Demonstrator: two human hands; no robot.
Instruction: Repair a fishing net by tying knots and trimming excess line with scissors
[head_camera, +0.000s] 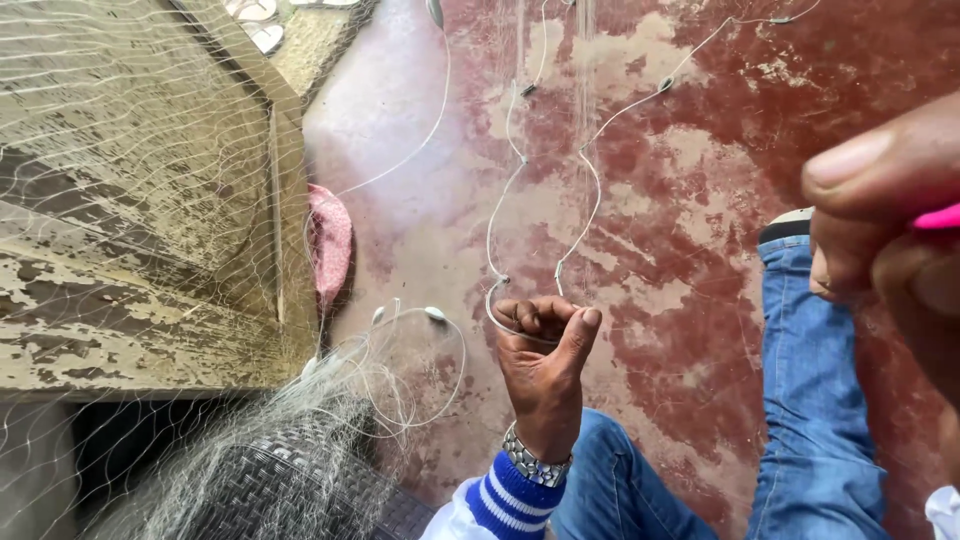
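Fine fishing net (150, 250) drapes the 9 o'clock side of the view, over a worn wooden step (130, 210), and bunches at 7 o'clock on a dark woven mat (300, 480). A pink sandal (330, 240) lies just beside the step on the red floor (680, 300).

Left hand (545, 370) at 6 o'clock: forearm upright, wrist straight, palm turned toward the camera, metal watch (535, 465) and blue-and-white striped cuff (510, 500) below. Grip narrow, fingers curled and thumb pressed, holding a loop of white line (500, 200) that runs up toward 12 o'clock with small sinkers (435, 313) strung along it.

Right hand (885, 220) at 3 o'clock, very close to the lens and blurred. Fingers pinched on a pink tool (940, 217); only its tip shows. Blue-jeaned legs sit below both hands.

Risks, my read:
- Line is thin and slick; a loose pinch lets the loop slip out.
- Slack loops near the bunched mesh at 7 o'clock could snag and tangle.
- Hard pull could cut into the fingers or tear mesh.
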